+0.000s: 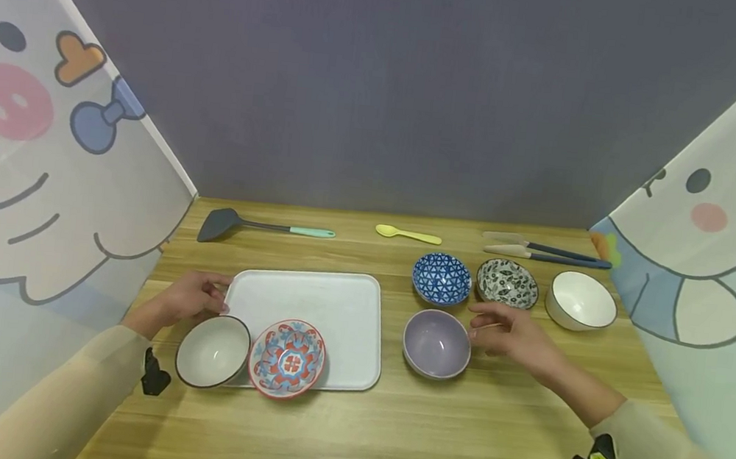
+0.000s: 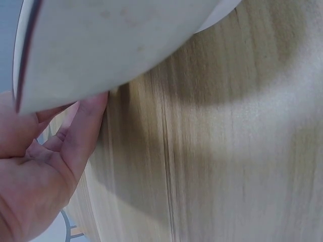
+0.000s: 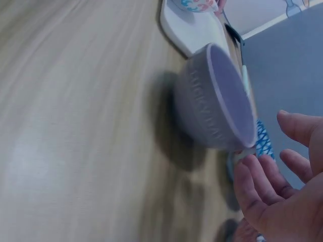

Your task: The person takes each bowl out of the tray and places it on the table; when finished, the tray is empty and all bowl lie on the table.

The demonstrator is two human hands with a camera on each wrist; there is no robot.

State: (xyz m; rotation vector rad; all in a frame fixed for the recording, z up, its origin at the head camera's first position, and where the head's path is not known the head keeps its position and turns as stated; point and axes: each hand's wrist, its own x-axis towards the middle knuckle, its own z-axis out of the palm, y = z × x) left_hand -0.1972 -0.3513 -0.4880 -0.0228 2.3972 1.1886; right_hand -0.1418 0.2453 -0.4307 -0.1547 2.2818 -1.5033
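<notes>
In the head view my left hand (image 1: pixel 191 295) is at the left edge of the white tray (image 1: pixel 345 331), just behind a white bowl with a dark rim (image 1: pixel 213 351). The left wrist view shows fingers bent partly behind that bowl (image 2: pixel 116 45); whether they touch it is unclear. A red-and-blue patterned bowl (image 1: pixel 287 360) sits over the tray's front edge, right of the white bowl. My right hand (image 1: pixel 507 332) is beside the mauve bowl (image 1: pixel 437 345), thumb and fingers spread apart. In the right wrist view its fingertips come close to the rim of the mauve bowl (image 3: pixel 212 101).
Behind the mauve bowl stand a blue patterned bowl (image 1: pixel 441 279) and a black-and-white floral bowl (image 1: pixel 507 283), with another white bowl (image 1: pixel 580 302) farther right. Along the back lie a dark spatula (image 1: pixel 218 224), a yellow spoon (image 1: pixel 407 234) and two dark-handled utensils (image 1: pixel 558 255).
</notes>
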